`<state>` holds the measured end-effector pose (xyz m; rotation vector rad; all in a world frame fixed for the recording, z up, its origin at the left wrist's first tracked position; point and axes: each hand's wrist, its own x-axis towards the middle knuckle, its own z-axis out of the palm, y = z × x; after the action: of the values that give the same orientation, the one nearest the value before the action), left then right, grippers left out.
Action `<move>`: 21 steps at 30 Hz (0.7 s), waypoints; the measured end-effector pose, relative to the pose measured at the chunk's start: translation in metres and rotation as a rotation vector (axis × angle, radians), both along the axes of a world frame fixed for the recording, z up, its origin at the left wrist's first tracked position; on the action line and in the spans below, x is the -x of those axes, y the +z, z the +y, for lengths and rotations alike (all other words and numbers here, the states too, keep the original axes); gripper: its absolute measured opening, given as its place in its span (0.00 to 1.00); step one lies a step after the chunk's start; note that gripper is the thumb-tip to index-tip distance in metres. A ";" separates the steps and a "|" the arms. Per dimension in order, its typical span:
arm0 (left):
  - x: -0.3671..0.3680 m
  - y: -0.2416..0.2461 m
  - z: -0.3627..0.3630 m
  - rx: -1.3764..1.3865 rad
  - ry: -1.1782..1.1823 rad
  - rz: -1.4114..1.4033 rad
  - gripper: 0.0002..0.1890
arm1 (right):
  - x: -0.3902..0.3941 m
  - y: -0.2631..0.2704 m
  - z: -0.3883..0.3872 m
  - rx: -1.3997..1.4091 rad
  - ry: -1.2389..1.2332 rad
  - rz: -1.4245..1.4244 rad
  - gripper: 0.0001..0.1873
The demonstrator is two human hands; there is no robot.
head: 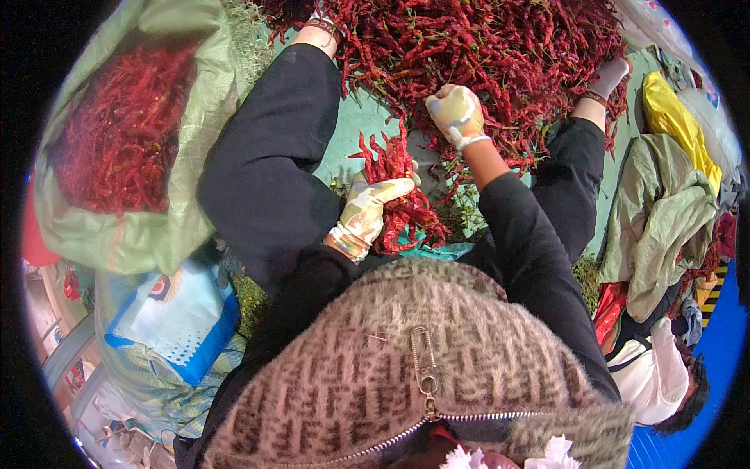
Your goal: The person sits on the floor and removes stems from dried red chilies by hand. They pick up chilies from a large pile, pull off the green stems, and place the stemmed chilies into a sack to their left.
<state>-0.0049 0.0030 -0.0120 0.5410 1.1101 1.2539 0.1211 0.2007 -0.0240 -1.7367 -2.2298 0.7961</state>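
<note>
My left hand (pixel 369 217), in a pale patterned glove, grips a bunch of dried red chili peppers (pixel 391 161) between my legs, just in front of my body. To its upper right is my right hand (pixel 457 114), gloved too, its fingers curled at the near edge of a large heap of dried red chili peppers (pixel 469 47). Whether anything is inside the right fist cannot be seen. Stems (pixel 469 211) and bits of plant lie on the light green ground sheet (pixel 351 135) below my hands.
On the left stands an open pale green woven sack (pixel 199 193) of red chilies, with a blue and white bag (pixel 176 322) below it. Crumpled grey-green sacks (pixel 656 205) and a yellow bag (pixel 674 123) lie on the right. My legs flank the near part of the heap.
</note>
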 end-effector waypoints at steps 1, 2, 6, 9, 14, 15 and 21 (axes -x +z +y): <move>-0.001 -0.001 0.002 0.003 -0.010 0.005 0.10 | -0.007 -0.002 0.000 0.034 -0.035 0.067 0.20; -0.002 -0.003 0.005 0.005 -0.021 0.010 0.09 | -0.022 -0.035 0.002 0.021 -0.064 0.306 0.12; -0.004 0.011 0.008 0.128 -0.013 -0.089 0.09 | -0.038 -0.004 -0.023 0.318 -0.199 0.395 0.16; -0.005 -0.003 0.003 0.159 -0.030 -0.039 0.09 | -0.016 0.004 -0.012 -0.122 -0.022 0.120 0.23; 0.005 -0.043 -0.008 0.039 -0.019 0.136 0.10 | 0.001 -0.031 0.020 -0.195 0.129 -0.195 0.16; 0.003 -0.039 -0.005 0.055 -0.021 0.104 0.09 | -0.011 -0.041 0.024 -0.329 0.285 -0.324 0.13; -0.006 0.012 0.002 0.136 0.012 -0.083 0.08 | -0.037 -0.054 -0.004 0.113 -0.040 0.349 0.14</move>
<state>0.0009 0.0049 0.0004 0.3766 1.1205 1.1907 0.1581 0.1970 -0.0783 -1.5411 -1.9464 1.1370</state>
